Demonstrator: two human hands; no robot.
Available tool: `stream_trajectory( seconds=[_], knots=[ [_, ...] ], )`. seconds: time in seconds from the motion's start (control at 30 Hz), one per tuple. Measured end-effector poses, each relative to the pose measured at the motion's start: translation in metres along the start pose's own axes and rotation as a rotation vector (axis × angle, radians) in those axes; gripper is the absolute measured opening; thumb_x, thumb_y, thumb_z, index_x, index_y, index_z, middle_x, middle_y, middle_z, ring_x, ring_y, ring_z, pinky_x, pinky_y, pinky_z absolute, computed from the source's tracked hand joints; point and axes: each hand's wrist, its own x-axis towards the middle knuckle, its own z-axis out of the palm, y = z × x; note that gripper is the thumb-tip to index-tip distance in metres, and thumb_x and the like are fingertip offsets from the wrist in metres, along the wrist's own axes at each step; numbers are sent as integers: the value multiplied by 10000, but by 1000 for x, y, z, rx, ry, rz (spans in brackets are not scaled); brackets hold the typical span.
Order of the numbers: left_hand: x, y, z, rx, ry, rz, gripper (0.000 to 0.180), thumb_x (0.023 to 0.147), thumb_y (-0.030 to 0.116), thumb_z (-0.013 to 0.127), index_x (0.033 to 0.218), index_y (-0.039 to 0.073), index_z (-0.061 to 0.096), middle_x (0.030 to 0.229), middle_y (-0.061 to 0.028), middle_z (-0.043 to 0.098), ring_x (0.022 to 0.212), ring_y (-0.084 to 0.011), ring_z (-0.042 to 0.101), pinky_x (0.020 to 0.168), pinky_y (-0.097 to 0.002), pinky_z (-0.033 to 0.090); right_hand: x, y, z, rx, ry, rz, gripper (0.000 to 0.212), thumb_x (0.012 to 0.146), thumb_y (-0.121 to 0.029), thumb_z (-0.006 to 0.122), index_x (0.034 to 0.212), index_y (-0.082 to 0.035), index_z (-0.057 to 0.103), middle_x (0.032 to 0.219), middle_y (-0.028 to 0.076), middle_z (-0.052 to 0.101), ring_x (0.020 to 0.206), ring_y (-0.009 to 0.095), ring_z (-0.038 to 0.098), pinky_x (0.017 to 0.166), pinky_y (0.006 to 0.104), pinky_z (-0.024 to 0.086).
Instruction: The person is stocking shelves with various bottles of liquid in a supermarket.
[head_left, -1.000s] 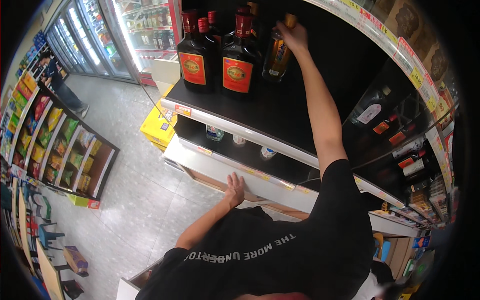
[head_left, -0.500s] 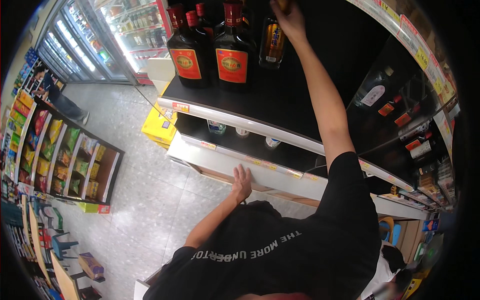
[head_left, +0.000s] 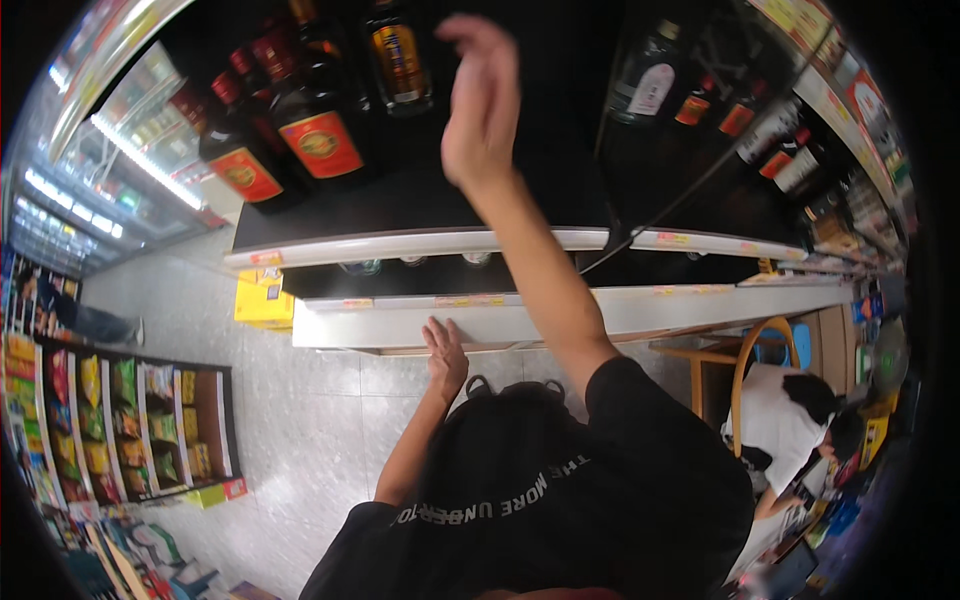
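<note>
My right hand (head_left: 483, 110) is raised over the black shelf (head_left: 420, 190), empty, its slightly blurred fingers loosely curved. Just left of it, and apart from it, a clear square bottle with a dark and gold label (head_left: 397, 58) stands upright. Further left are dark bottles with red caps, among them a large one with an orange-red label (head_left: 322, 143) and another beside it (head_left: 247, 175). My left hand (head_left: 445, 355) rests with fingers spread against the white lower ledge (head_left: 400, 325) and holds nothing.
To the right, a clear bottle with a pale label (head_left: 648, 85) stands near smaller bottles behind a dividing panel. A snack rack (head_left: 130, 425) and a yellow box (head_left: 264, 298) are on the left. A person in white (head_left: 780, 420) sits near a wooden chair (head_left: 742, 390) at right.
My right hand has let go of the square bottle's top and drawn away from it. The view has turned rightward, so the bottles appear further left. My left hand stays at the ledge.
</note>
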Motion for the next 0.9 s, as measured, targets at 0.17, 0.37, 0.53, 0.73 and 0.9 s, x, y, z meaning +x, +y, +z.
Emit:
stream_trajectory(
  seconds=[0.17, 0.37, 0.53, 0.73, 0.9],
  knots=[
    [0, 2, -7, -126, -20, 43, 699, 851, 19, 527, 1515, -5, 307, 1577, -363, 119, 1443, -591, 133, 1041, -508, 485, -108, -60, -75, -53, -601, 2, 449, 725, -19, 504, 1155, -2, 630, 1125, 168, 663, 1049, 342, 645, 969, 442, 508],
    [-3, -33, 33, 73, 321, 328, 817, 833, 193, 665, 1535, 26, 282, 1580, -332, 161, 1451, -547, 174, 1065, -529, 456, -226, -93, -150, -197, -850, 521, 138, 897, -95, 652, 1029, -59, 668, 848, 116, 714, 736, 291, 693, 664, 378, 545],
    [-13, -3, -11, -70, 18, 78, 973, 757, 164, 775, 1540, 3, 222, 1572, -345, 157, 1446, -543, 192, 1015, -499, 505, -265, -114, -208, -341, -1273, 737, 289, 926, -293, 634, 1079, -50, 609, 852, 160, 702, 804, 371, 690, 726, 457, 548],
    [-38, 35, 19, -176, 16, 153, 943, 820, 242, 767, 1491, -129, 219, 1519, -435, 172, 1427, -591, 171, 1194, -525, 249, -274, -107, -273, -455, -1499, 711, 359, 927, -366, 593, 1063, -34, 582, 979, 215, 681, 962, 429, 657, 831, 512, 528],
    [-59, 123, 49, -398, 112, 240, 960, 797, 206, 804, 1512, -81, 232, 1510, -437, 200, 1417, -568, 239, 1167, -503, 309, -256, -104, -333, -458, -1489, 822, 405, 921, -405, 591, 1097, -40, 601, 1073, 219, 674, 1034, 403, 647, 881, 489, 522]
  ],
)
